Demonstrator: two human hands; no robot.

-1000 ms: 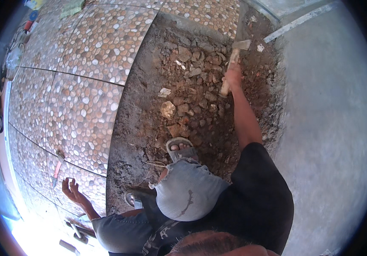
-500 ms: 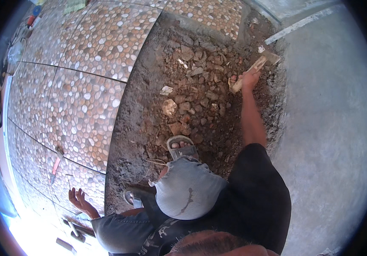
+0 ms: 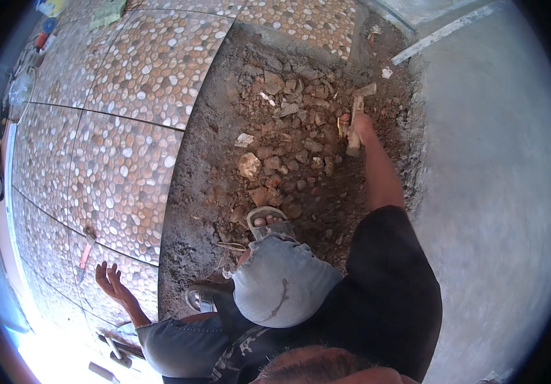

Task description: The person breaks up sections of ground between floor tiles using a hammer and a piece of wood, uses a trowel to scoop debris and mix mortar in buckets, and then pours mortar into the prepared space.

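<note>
My right hand (image 3: 361,127) is closed round the wooden handle of a dusty short-handled hammer (image 3: 358,105). Its head points away from me, over the right side of a bed of broken stones and soil (image 3: 295,134). A pale, crumpled-looking stone (image 3: 249,166) lies among the rubble, with a small white chip (image 3: 244,139) just beyond it. My left hand (image 3: 114,282) hangs free at the lower left, above the pebble-patterned tiles (image 3: 122,153). Its fingers are apart and nothing is in them.
A red-handled tool (image 3: 85,255) lies on the tiles beyond my left hand. Nearer stands a mallet-like tool (image 3: 119,356). The grey concrete floor (image 3: 493,192) borders the rubble on the right, with a pale strip (image 3: 442,35) across its far end. My sandalled foot (image 3: 269,221) rests on the stones.
My right hand has drawn the hammer left and slightly nearer, and its head has swung from pointing right to pointing away. My left hand has risen a little.
</note>
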